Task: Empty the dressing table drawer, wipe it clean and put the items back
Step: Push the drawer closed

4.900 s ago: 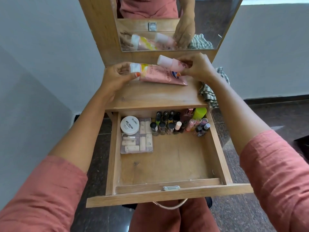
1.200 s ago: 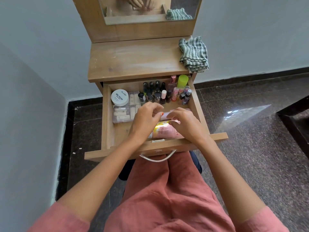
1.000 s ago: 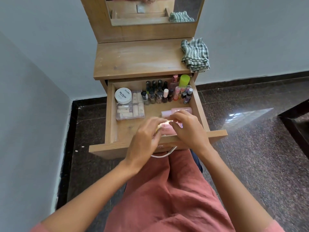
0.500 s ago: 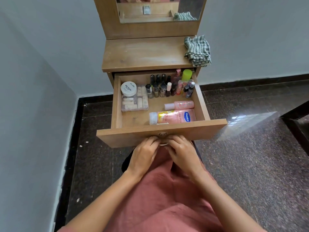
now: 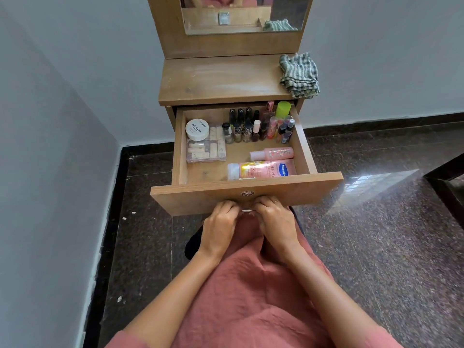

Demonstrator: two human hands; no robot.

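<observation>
Drawer (image 5: 200, 199): standing open, restocked. Left hand (image 5: 219, 222), right hand (image 5: 275, 219): fingers (image 5: 226, 206) curling round its handle (image 5: 247, 210), fingertips hidden. Hazard: a hard shove toppling the upright nail polish bottles (image 5: 241, 126) at the back, rolling the lotion bottle (image 5: 262, 169).

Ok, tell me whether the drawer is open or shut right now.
Open: the drawer stands pulled out from under the tabletop, lotion bottle showing inside, left hand and right hand gripping its handle.

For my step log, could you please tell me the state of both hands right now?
Left hand: closed on the drawer handle.
Right hand: closed on the same handle.
</observation>
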